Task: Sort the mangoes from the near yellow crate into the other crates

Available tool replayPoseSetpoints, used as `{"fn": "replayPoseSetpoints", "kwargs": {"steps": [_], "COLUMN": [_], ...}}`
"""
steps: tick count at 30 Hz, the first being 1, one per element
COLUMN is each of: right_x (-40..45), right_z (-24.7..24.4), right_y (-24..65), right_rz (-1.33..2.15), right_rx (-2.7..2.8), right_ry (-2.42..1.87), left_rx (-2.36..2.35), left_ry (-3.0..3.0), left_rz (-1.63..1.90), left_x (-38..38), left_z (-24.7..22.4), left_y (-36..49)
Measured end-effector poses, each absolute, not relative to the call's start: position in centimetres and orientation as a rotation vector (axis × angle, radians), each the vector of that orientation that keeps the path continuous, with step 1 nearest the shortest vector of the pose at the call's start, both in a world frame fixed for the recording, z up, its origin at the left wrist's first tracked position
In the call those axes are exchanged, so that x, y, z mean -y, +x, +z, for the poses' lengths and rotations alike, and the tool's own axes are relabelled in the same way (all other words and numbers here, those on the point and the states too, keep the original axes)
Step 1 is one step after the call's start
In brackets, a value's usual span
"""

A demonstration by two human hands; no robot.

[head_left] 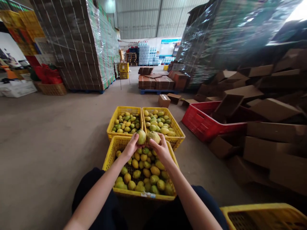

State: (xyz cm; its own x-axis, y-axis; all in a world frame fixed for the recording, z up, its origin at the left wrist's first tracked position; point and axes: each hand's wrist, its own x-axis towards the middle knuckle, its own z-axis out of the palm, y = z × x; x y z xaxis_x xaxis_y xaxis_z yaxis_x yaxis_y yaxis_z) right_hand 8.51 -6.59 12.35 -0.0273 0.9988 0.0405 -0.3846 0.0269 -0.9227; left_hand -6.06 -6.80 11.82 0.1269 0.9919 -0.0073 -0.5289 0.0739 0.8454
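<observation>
My left hand (pixel 131 145) is closed around a green-yellow lemon (pixel 141 137), its thumb on the near side. Right beside it, my right hand (pixel 161 147) grips another, knobbly yellow-green lemon (pixel 153 137). Both fruits are held up over the far edge of the near yellow crate (pixel 144 195), which holds many yellow and green lemons. Behind the hands stand two more yellow crates side by side, the left one (pixel 110 125) with smaller lemons and the right one (pixel 178 127) with larger, greener ones.
A red crate (pixel 200 123) with cardboard in it stands to the right, beside a heap of cardboard boxes (pixel 266 140). Another yellow crate (pixel 259 208) is at the bottom right. Wrapped pallet stacks (pixel 72 44) rise behind, with bundled cardboard (pixel 155 83) on a blue pallet.
</observation>
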Motion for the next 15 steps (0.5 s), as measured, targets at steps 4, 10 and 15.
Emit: {"fn": "replayPoseSetpoints", "kwargs": {"steps": [4, 10, 15], "right_x": [6.1, 5.3, 5.3], "right_z": [12.0, 11.4, 11.9], "right_y": [8.6, 8.5, 8.8], "right_rz": [1.51, 1.471, 1.52], "right_rx": [0.939, 0.88, 0.889], "right_ry": [-0.819, -0.864, -0.8], "left_rx": [-0.748, -0.755, -0.746], "left_ry": [0.786, 0.682, 0.608], "left_rz": [1.303, 1.266, 1.32], "left_x": [6.9, 6.4, 6.0], "left_z": [11.5, 11.7, 12.0], "left_y": [-6.5, -6.6, -6.4]}}
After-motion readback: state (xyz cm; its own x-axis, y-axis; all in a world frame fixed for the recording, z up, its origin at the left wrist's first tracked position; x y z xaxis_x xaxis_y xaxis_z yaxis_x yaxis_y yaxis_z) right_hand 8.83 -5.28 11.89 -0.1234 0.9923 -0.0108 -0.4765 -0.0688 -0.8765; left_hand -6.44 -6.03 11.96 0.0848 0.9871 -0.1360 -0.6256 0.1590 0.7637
